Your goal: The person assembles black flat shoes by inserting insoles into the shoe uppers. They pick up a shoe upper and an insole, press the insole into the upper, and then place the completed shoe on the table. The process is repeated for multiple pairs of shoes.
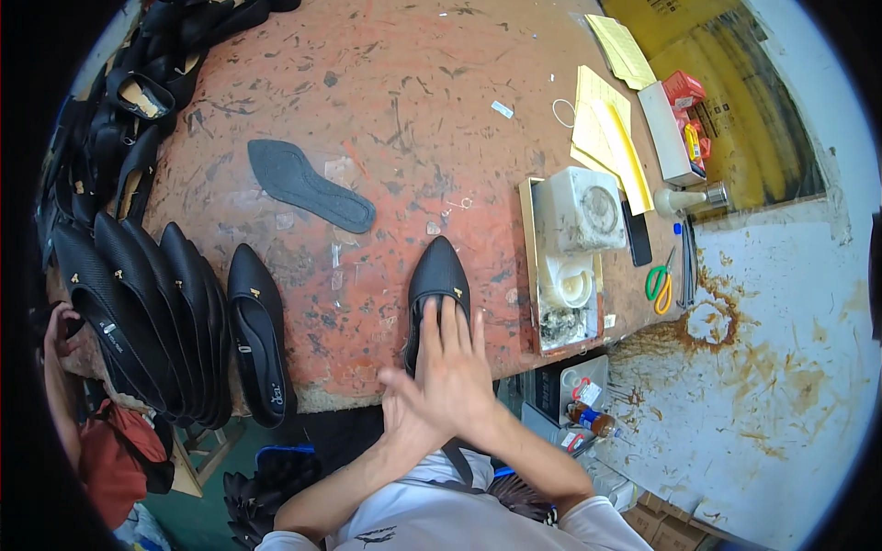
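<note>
A black pointed flat shoe (pixel 439 266) with a small gold ornament lies toe-away at the near edge of the table. My right hand (pixel 455 372) rests over its opening, palm down, fingers stretched forward into the shoe. Beneath and beside it is my left hand (pixel 402 424), near the shoe's heel end; its fingers are mostly hidden by my right hand. To the left stands another black shoe (pixel 257 331) of the same kind, next to a row of nested black shoes (pixel 152 312). A loose dark insole (pixel 308 188) lies farther back on the table.
On the right, a shallow box (pixel 533 266) holds a white container (pixel 579 207). Beyond are yellow papers (pixel 602 119), a dark phone (pixel 637 234) and scissors (pixel 660 286). More black shoes (pixel 138 96) are heaped at far left. Another person's hand (pixel 60 331) shows at the left edge.
</note>
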{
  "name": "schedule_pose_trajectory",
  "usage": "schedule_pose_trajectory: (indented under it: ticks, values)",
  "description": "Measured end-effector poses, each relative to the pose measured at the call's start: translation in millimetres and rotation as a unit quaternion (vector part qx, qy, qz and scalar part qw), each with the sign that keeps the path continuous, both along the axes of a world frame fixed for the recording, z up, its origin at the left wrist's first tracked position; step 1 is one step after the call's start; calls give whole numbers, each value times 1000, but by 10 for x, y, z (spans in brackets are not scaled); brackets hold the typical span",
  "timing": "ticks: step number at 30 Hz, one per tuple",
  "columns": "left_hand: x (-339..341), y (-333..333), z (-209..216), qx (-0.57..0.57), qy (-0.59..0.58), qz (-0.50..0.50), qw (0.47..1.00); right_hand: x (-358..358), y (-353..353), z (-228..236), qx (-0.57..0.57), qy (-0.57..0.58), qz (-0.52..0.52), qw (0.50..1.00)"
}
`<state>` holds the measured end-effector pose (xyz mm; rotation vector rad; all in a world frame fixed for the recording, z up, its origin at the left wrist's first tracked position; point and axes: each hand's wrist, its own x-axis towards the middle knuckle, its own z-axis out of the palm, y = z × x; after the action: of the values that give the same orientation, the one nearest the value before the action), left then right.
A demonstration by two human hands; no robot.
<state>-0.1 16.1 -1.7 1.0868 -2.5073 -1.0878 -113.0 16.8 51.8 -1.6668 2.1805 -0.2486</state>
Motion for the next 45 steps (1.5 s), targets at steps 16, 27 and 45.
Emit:
schedule_pose_trajectory:
  ticks: [16, 27, 45]
  values:
    - [8, -71, 208, -52, -55, -60, 995, -114, -386, -141, -45, 96, 0, 994]
    - [695, -280, 808, -149, 109, 56, 981, -206, -167, 378, -181, -280, 100, 938]
    - [544, -2776, 1578, -402, -88, 182, 893, -137, -1673, -539, -227, -8, -33, 973]
